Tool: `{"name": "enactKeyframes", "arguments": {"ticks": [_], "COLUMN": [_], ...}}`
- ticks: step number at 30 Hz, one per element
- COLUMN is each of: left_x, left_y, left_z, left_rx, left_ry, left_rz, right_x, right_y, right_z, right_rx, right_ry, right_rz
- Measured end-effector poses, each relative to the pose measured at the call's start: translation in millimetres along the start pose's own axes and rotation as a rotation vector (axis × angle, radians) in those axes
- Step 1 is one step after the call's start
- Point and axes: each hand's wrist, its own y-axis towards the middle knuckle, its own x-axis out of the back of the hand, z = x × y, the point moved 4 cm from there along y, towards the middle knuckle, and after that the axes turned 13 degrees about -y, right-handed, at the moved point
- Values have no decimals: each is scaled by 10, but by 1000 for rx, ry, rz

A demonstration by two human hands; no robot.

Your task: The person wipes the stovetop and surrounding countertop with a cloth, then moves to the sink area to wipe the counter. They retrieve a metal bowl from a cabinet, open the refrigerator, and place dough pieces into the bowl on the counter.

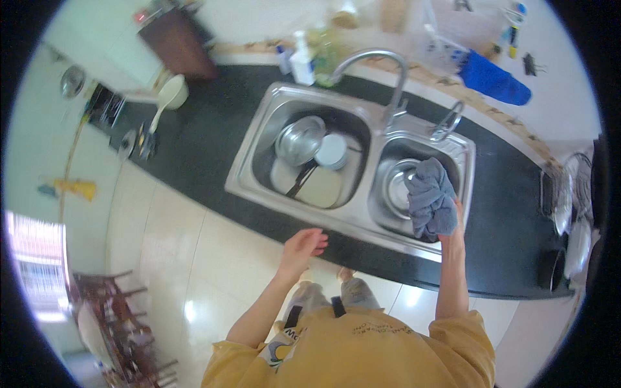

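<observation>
My right hand (452, 224) holds a crumpled grey-blue cloth (432, 201) above the right basin of a stainless steel double sink (296, 206). Under the cloth, partly covered by it, a round metal bowl (395, 189) lies in that basin. My left hand (310, 241) is held with nothing in it near the counter's front edge, its fingers slightly bent. In the left basin lie metal bowls (301, 140), a stack of white bowls (332, 149), a pale round item (320, 188) and dark sticks or handles (302, 179).
A curved faucet (401, 72) rises behind the sink, beside white pump bottle (302, 65). A pale green ladle or dipper (173, 92) and a brown board or box (179, 46) stand left on the dark countertop (194, 131). A blue cloth item (495, 80) hangs behind; dishes (572, 208) stand far right.
</observation>
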Motion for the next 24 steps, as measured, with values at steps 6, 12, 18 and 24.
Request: {"name": "enactKeyframes", "arguments": {"ticks": [6, 12, 18, 24], "left_x": [1321, 1408, 1604, 1664], "left_y": [-1379, -1986, -2493, -2640], "left_z": [1075, 1527, 1976, 2094], "left_rx": [117, 182, 254, 235], "left_ry": [-277, -278, -204, -79], "left_rz": [-584, -479, -476, -418], "right_x": [-1649, -3140, -2445, -645], "right_y": [-774, -1072, -1379, -1764], "right_z": [-357, -2207, -2142, -1468], "right_rx": [424, 1078, 1127, 1142], "right_ry": [-1150, -1545, -1704, -1834], "right_rz": [209, 238, 203, 194]}}
